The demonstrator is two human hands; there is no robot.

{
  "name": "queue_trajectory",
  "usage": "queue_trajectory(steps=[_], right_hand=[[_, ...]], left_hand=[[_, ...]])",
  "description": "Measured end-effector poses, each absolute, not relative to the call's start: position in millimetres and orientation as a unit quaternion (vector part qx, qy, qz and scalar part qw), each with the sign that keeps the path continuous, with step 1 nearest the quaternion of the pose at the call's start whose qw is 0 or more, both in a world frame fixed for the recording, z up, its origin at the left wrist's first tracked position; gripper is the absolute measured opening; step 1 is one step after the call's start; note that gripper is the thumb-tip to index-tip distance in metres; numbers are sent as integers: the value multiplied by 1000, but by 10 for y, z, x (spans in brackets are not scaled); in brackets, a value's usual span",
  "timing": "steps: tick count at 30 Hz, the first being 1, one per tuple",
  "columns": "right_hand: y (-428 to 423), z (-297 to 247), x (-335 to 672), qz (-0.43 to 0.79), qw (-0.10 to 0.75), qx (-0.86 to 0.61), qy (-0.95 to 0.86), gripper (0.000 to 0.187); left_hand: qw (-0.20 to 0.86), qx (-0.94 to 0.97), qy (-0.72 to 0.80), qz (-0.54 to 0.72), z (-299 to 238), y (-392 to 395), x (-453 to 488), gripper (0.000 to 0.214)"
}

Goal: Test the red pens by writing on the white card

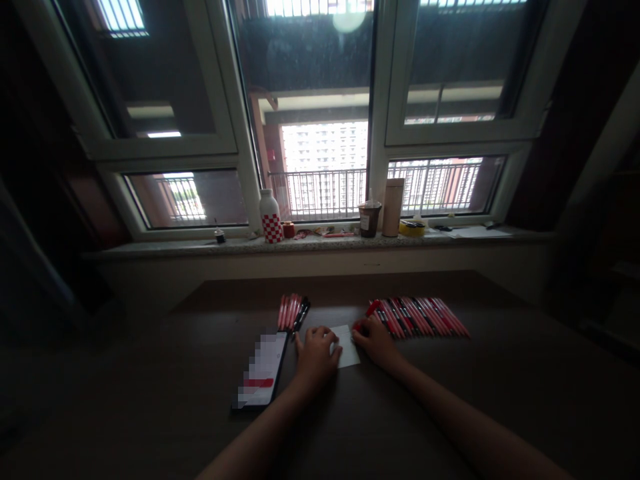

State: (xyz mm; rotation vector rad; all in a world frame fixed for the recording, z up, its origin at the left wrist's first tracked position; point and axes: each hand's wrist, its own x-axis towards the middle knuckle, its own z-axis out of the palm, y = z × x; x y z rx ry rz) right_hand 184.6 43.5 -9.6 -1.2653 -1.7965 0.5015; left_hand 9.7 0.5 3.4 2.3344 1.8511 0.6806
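Note:
My left hand [315,353] lies on the dark table [450,400] with its fingers resting flat on the left edge of a small white paper [347,348]. My right hand [374,341] is closed round a red pen [361,325] at the paper's right edge. Just right of that hand lies a long row of several red pens [423,316]. A smaller bunch of red and black pens [293,312] lies beyond my left hand. A phone [261,370] with a lit screen lies left of my left hand.
A stone windowsill [200,248] runs behind the table, carrying a white bottle with red checks [271,216], a dark cup [369,219], a tall beige tumbler [393,207], a yellow tape roll [412,229] and papers [477,233]. Large windows rise above it.

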Motion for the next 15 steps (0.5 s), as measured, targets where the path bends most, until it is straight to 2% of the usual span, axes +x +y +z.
queue_trajectory(steps=[15], right_hand=[[454,-124,1855,190,440,-510,-714,11]], left_hand=[[42,762,604,228,25,8,95,19]])
